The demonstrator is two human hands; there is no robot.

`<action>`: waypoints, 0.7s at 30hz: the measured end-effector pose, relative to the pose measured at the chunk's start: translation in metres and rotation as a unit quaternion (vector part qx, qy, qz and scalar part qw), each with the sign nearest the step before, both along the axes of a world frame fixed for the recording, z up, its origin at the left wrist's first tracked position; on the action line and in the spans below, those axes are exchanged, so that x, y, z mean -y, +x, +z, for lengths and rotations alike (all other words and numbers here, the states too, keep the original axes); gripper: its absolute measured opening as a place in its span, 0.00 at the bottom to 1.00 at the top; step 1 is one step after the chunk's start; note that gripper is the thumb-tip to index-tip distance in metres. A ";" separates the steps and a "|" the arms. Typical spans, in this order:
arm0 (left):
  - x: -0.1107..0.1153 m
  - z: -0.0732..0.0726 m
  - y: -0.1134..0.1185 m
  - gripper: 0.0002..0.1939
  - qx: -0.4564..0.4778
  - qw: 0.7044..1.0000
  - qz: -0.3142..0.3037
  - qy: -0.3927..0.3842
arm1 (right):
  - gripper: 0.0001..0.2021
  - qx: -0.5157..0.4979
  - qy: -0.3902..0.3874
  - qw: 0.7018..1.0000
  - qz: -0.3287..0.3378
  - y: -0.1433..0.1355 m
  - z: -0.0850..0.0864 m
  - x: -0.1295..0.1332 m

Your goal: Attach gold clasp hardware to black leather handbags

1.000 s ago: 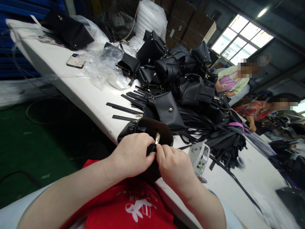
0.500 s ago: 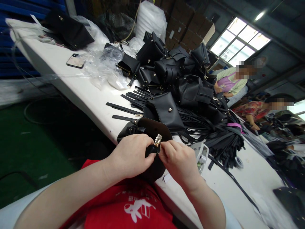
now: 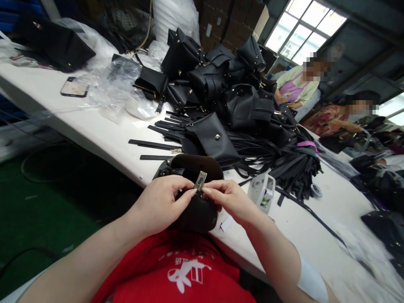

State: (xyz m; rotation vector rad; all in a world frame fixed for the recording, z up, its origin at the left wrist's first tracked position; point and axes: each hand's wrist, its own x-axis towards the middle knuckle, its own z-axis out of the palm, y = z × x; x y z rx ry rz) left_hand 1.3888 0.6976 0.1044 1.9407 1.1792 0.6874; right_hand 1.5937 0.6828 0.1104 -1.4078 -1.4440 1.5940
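Note:
A small black handbag (image 3: 197, 215) rests against my body at the table's edge, its rounded flap (image 3: 192, 162) raised with the brown inner side showing. Over its opening stands a rectangular gold-coloured metal buckle (image 3: 200, 179), tilted. My left hand (image 3: 167, 202) pinches the buckle's lower end between thumb and forefinger. From the other side my right hand (image 3: 232, 198) pinches at the same end with thumb and forefinger. The fingertips of both hands nearly meet there. What the buckle is fixed to is hidden by the fingers.
Just beyond lies another black handbag (image 3: 213, 139) beside a bundle of black straps (image 3: 293, 168). Finished-looking bags (image 3: 217, 80) are heaped behind. A small grey-white box (image 3: 261, 191) stands right of my hand. A phone (image 3: 75, 86) and clear plastic (image 3: 110, 94) lie left. Two people work at the far right.
The view has shifted, so the table's contents sit further left. Both hands have drawn their fingertips together at the buckle's lower end, and the right hand's fingers have straightened somewhat.

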 end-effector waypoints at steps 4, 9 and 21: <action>0.001 0.000 0.003 0.11 -0.016 1.000 -0.001 0.017 | 0.18 -0.013 -0.017 1.000 0.000 0.003 0.000 -0.001; 0.003 0.006 0.007 0.11 -0.046 0.998 -0.006 0.037 | 0.19 -0.014 -0.042 0.999 -0.011 0.001 0.003 -0.004; 0.000 0.006 0.014 0.15 -0.069 0.997 0.003 0.044 | 0.14 -0.027 -0.004 0.998 -0.064 0.000 -0.008 -0.004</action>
